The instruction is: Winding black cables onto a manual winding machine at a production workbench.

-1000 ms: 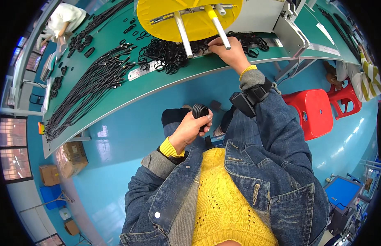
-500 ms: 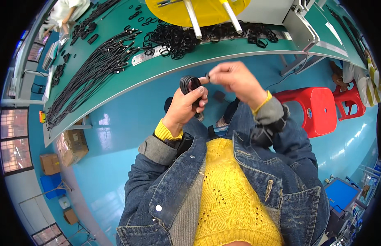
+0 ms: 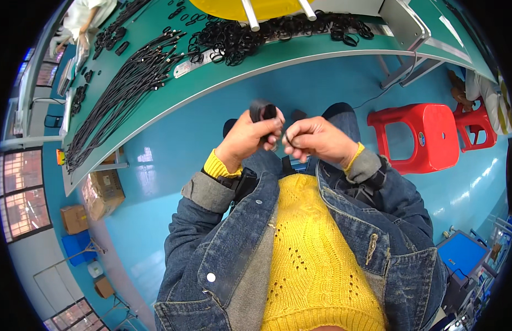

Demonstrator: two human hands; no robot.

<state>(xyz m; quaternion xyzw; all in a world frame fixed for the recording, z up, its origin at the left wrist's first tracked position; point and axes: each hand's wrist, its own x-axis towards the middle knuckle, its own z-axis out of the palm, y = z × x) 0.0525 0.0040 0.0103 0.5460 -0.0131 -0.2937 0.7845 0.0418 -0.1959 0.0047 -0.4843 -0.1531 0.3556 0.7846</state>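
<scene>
Here the left hand [image 3: 246, 135] is closed around a bundle of black bands [image 3: 262, 110], which sticks out a little above the thumb and the curled fingers, so the grip is tight on it and only the top of the bundle shows. Just beside it, to the right, the right hand [image 3: 316, 140] has its fingers pinched narrowly together on something small and dark; it is too small to tell for sure what it is, but it looks like one thin black band. The two hands are almost touching, the fingertips of the right one pointing toward the bundle in the left one. Both hands are in front of the chest, above a yellow knitted sweater [image 3: 314, 259] and a blue denim jacket [image 3: 223, 243] with yellow cuffs showing at the wrists. Below the hands, in the gap between them, the knees in dark trousers are seen over the blue floor [image 3: 173, 154]. Beyond the hands, well apart from the grip, the green table [image 3: 223, 77] curves across the picture; on it lies a big heap of black loops [image 3: 239, 36] straight ahead of the left hand, and long black cords [image 3: 123, 83] are spread out farther to the left. To the right of the right hand, and well apart from it, a red plastic stool [image 3: 418, 135] stands on the floor. Far to the left and lower, some cardboard boxes [image 3: 104, 190] sit by the table leg.
</scene>
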